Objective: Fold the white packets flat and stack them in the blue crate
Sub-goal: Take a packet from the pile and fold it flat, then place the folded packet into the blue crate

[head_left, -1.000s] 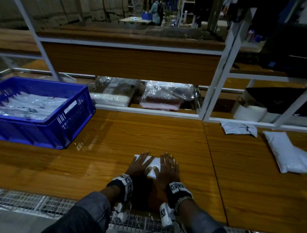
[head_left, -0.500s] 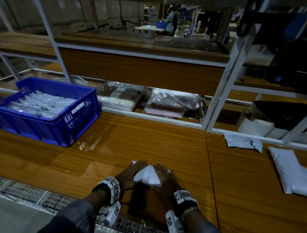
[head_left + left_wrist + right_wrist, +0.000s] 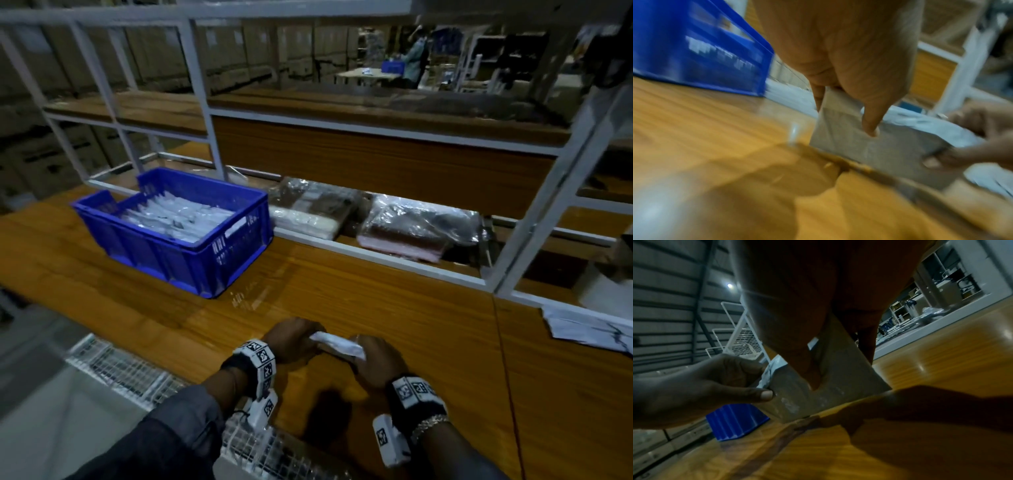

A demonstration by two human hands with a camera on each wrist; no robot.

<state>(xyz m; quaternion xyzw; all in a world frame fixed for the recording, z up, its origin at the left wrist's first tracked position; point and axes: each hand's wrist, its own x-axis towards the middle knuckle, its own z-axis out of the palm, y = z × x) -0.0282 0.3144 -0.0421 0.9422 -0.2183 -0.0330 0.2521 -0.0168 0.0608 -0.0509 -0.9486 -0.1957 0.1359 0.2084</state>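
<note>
Right now the folded white packet [image 3: 337, 343] is held just above the wooden bench [image 3: 394, 308], its long axis running left to right, pinched at one end by the left hand [image 3: 291, 339] and at the other by the right hand [image 3: 375, 359]. Off to the left and farther back sits the blue crate [image 3: 191, 253], nearer the left hand, so that hand probably leads the carry.

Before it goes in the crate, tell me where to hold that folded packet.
Hold the folded white packet by its two short ends, as the left hand and right hand do now, thumbs on the near face. It stands on edge, so end pinches probably keep the fold closed.
</note>
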